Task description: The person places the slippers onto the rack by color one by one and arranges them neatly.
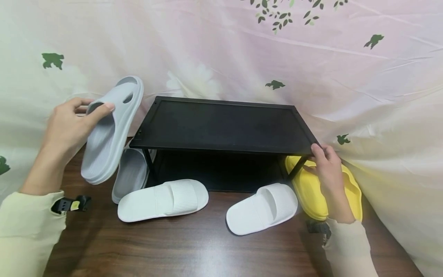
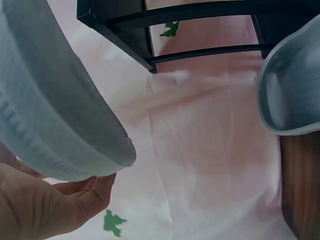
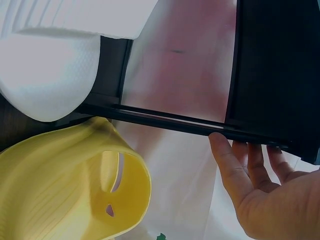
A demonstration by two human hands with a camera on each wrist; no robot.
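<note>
My left hand (image 1: pixel 69 125) pinches a grey slipper (image 1: pixel 119 111) by its strap, with the thumb on top, and holds it raised at the left of a black shoe rack (image 1: pixel 221 125). In the left wrist view the slipper (image 2: pixel 55 100) hides part of the fingers. The other grey slipper (image 1: pixel 130 173) stands on the floor against the rack's left side. My right hand (image 1: pixel 328 169) grips the rack's front right corner, thumb above and fingers lower along the side. Under that arm is a pair of yellow slippers (image 1: pixel 315 196), partly covered by the forearm.
On the brown wood-grain surface (image 1: pixel 194 250) before the rack lie two white slippers, one at left (image 1: pixel 145 204) and one at right (image 1: pixel 254 213). A pale cloth (image 1: pixel 221 50) with green leaf prints hangs behind and beside the rack.
</note>
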